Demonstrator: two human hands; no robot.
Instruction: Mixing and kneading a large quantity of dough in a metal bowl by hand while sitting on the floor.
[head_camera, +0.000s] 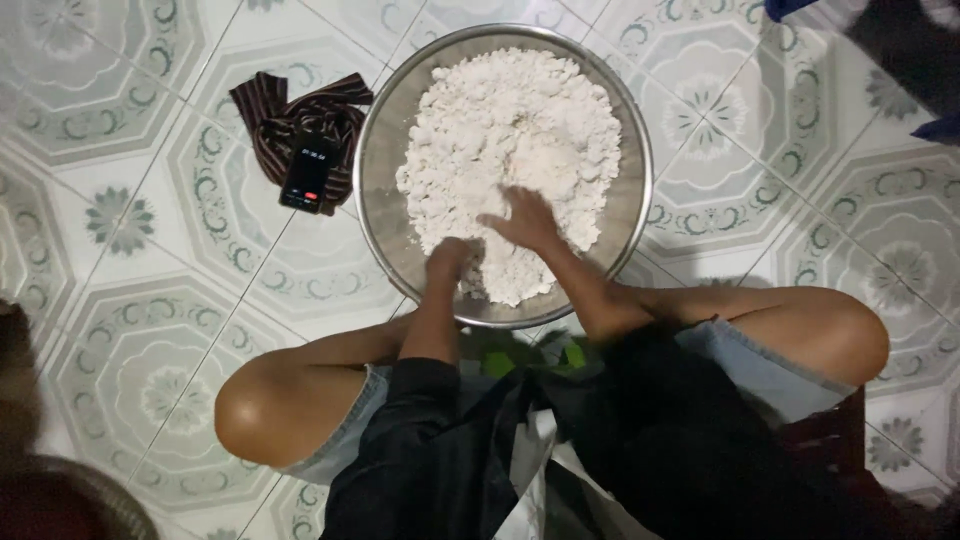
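Observation:
A wide metal bowl (378, 170) stands on the tiled floor in front of me, piled with a crumbly white dough-like mass (510, 130). My left hand (447, 260) is curled into a fist and pressed into the near edge of the mass. My right hand (523, 217) lies flat on the mass with fingers spread, just right of the left. Both forearms reach out between my bent knees.
A dark phone (307, 175) with a lit screen lies on a striped brown cloth (300, 115) left of the bowl. Dark fabric (900, 50) shows at the top right. Something green (500, 362) sits under the bowl's near rim. A dark rounded object (60, 500) is at bottom left.

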